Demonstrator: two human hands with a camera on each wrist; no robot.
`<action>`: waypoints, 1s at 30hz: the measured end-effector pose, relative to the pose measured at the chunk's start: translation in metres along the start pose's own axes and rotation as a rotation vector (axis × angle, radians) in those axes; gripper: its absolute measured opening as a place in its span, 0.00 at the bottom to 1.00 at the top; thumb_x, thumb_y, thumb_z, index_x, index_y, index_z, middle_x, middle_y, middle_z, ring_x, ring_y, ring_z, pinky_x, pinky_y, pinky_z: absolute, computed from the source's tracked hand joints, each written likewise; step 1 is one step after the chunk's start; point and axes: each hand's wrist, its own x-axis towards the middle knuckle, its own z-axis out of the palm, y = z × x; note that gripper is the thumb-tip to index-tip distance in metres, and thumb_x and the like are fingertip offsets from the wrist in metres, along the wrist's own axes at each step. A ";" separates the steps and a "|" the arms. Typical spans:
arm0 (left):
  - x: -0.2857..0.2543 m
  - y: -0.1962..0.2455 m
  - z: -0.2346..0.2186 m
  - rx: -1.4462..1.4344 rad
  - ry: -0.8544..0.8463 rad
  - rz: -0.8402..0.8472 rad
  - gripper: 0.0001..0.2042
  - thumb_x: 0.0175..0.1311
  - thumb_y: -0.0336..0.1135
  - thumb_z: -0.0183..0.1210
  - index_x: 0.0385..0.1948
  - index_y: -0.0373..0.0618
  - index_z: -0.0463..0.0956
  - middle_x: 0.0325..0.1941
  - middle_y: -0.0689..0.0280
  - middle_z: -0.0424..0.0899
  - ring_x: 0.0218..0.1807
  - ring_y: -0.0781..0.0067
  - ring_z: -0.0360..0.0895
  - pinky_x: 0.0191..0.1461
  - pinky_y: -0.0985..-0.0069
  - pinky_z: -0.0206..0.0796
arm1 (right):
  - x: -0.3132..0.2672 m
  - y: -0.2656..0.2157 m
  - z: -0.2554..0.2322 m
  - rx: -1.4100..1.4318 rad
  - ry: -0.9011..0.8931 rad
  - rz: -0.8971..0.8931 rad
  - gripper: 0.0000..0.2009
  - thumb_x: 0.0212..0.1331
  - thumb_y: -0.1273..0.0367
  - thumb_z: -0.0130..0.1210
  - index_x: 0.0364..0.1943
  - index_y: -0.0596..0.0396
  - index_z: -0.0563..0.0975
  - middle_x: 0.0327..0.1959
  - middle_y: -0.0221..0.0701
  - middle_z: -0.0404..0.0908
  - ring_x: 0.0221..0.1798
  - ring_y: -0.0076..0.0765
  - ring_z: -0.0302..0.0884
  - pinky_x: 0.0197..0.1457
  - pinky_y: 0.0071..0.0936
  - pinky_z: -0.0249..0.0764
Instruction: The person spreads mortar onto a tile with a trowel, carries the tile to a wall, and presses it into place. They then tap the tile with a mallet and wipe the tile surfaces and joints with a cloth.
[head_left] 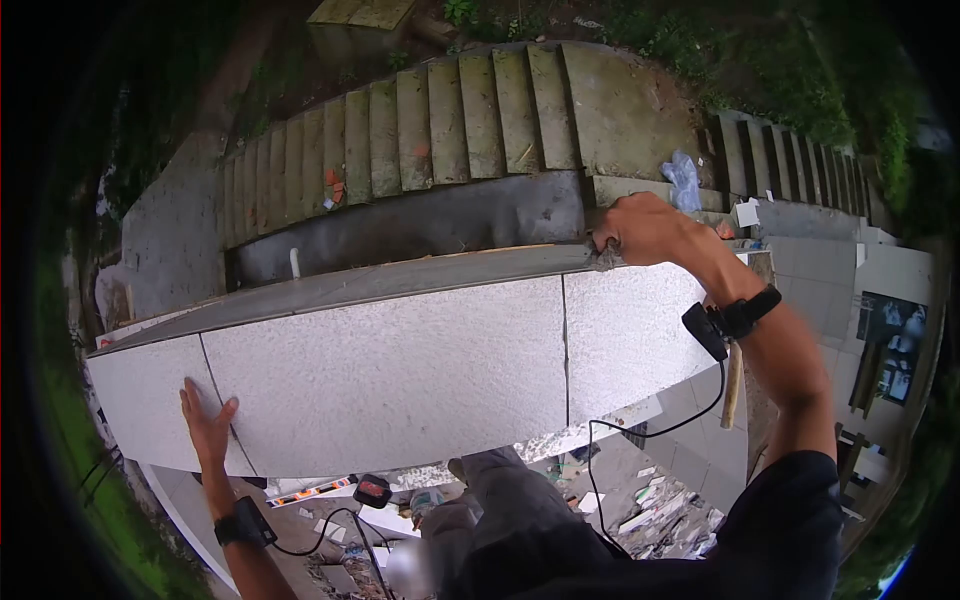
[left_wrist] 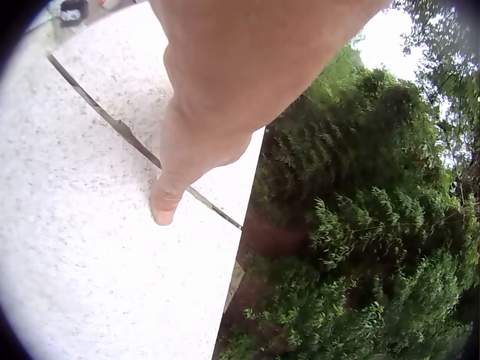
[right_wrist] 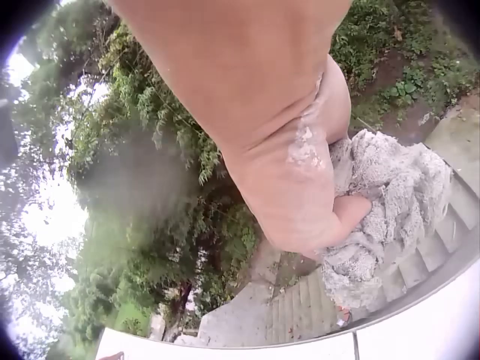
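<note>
My left hand (head_left: pixel 210 430) rests with straight fingers on a white, speckled slab surface (head_left: pixel 390 370), beside a dark joint line (head_left: pixel 222 405) near its left end. In the left wrist view the thumb (left_wrist: pixel 165 206) presses on the slab right by that joint. Over the far edge, toward the right end, my right hand (head_left: pixel 645 230) grips a crumpled grey rag (right_wrist: pixel 397 187). The rag bulges out past the fingers, and white residue marks the skin near the wrist. A second dark joint (head_left: pixel 566 350) crosses the slab a little left of the right hand.
Beyond the slab's grey far side (head_left: pixel 400 275), concrete stairs (head_left: pixel 410 130) lie lower down. A white pipe stub (head_left: pixel 295 263) stands up there. Below the near edge are a spirit level (head_left: pixel 310 491), a red-and-black tool (head_left: pixel 372 490) and broken rubble (head_left: pixel 655 510). Wrist-camera cables (head_left: pixel 650 433) hang loose.
</note>
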 end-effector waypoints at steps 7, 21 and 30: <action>-0.114 0.194 -0.091 -0.753 -0.015 0.142 0.37 0.64 0.45 0.65 0.72 0.42 0.60 0.75 0.50 0.64 0.77 0.50 0.57 0.77 0.54 0.49 | -0.084 -0.093 0.009 0.839 0.370 -0.259 0.24 0.42 0.78 0.54 0.51 0.59 0.81 0.49 0.44 0.85 0.51 0.50 0.82 0.54 0.41 0.74; -0.344 0.290 -0.063 -1.669 -0.605 -0.079 0.18 0.65 0.32 0.58 0.56 0.43 0.72 0.54 0.62 0.81 0.52 0.68 0.81 0.56 0.67 0.76 | -0.112 -0.286 0.194 1.704 0.429 -0.503 0.26 0.68 0.59 0.60 0.66 0.52 0.67 0.57 0.32 0.72 0.59 0.35 0.72 0.64 0.33 0.70; -0.443 0.331 -0.076 -0.601 -0.309 0.659 0.20 0.60 0.33 0.66 0.54 0.39 0.76 0.54 0.52 0.83 0.59 0.53 0.80 0.64 0.66 0.68 | -0.192 -0.287 0.262 2.308 -0.113 -0.275 0.25 0.67 0.58 0.61 0.65 0.44 0.69 0.60 0.34 0.73 0.62 0.35 0.71 0.62 0.38 0.73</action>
